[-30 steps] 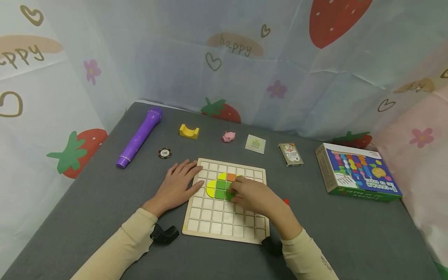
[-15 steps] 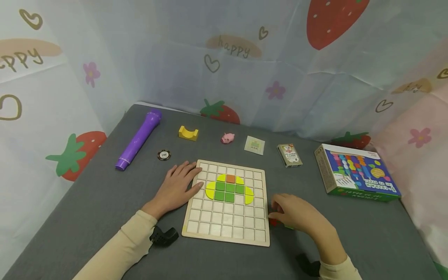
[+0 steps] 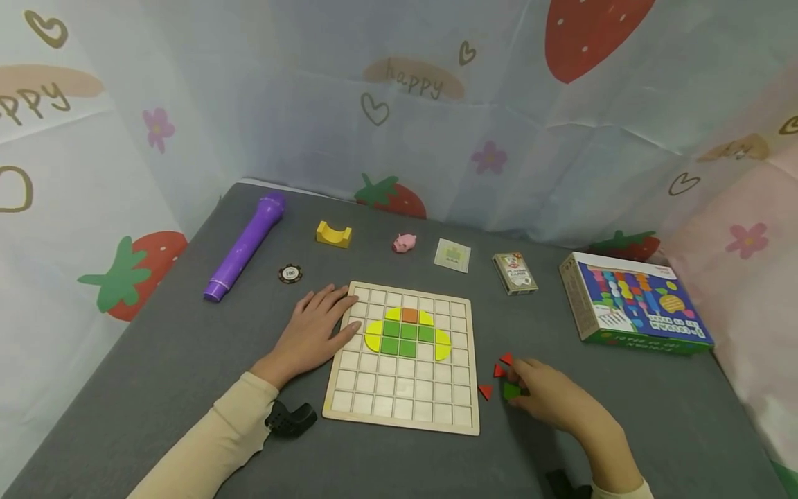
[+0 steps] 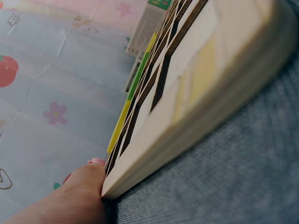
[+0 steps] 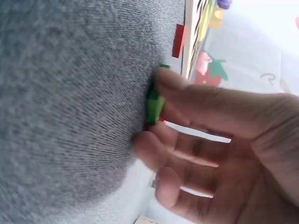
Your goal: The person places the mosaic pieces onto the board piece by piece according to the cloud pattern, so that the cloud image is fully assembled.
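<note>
A wooden grid board (image 3: 399,388) lies on the grey table. Green square tiles (image 3: 408,331), yellow curved tiles (image 3: 442,344) and one orange square tile (image 3: 409,315) sit in its cells. My left hand (image 3: 312,333) is spread flat at the board's left edge, thumb and fingertips on the frame; in the left wrist view the thumb (image 4: 79,191) meets the board's corner. Right of the board, my right hand (image 3: 551,395) pinches a loose green square tile (image 5: 155,103) between thumb and fingers, close over the table. Several red triangle tiles (image 3: 485,392) lie beside it.
Along the back lie a purple microphone-shaped toy (image 3: 246,246), a poker chip (image 3: 290,273), a yellow arch block (image 3: 334,234), a pink pig figure (image 3: 404,242), a small pattern card (image 3: 452,256) and a playing-card box (image 3: 515,273). A colourful game box (image 3: 636,301) stands at right.
My right hand has left the board, where a green tile now shows in the upper green row, and moved right to the loose tiles, taking hold of a green one. The left hand stays put.
</note>
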### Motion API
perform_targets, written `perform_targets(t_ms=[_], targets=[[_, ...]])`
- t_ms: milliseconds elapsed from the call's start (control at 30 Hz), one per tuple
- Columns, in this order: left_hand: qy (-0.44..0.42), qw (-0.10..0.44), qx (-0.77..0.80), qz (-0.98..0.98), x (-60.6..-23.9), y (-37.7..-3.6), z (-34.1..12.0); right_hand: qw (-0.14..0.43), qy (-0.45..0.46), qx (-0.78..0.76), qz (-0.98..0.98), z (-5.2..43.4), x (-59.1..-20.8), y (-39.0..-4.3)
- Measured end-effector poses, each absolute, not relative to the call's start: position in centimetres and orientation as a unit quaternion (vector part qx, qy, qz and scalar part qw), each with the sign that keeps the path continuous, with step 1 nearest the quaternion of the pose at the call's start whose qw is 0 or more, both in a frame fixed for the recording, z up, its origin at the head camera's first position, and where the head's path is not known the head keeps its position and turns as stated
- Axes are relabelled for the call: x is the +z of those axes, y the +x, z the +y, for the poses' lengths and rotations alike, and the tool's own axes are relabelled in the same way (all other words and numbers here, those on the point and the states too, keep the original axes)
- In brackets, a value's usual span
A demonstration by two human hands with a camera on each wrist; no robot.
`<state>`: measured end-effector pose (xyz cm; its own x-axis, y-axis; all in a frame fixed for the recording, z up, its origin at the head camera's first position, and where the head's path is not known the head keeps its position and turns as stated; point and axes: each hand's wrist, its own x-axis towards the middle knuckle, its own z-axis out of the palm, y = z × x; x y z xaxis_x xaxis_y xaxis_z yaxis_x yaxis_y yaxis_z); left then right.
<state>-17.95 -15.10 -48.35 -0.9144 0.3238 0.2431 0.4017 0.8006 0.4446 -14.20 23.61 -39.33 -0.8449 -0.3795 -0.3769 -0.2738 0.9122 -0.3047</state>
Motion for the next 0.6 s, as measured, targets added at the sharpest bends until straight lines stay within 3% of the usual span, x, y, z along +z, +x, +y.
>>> perform_targets(t_ms=[600], targets=[[-0.19,0.075,-0.254,-0.945,-48.2,-17.9,-15.1,0.111,-0.254,-0.096,0.956,21.0,-39.1,-14.8]])
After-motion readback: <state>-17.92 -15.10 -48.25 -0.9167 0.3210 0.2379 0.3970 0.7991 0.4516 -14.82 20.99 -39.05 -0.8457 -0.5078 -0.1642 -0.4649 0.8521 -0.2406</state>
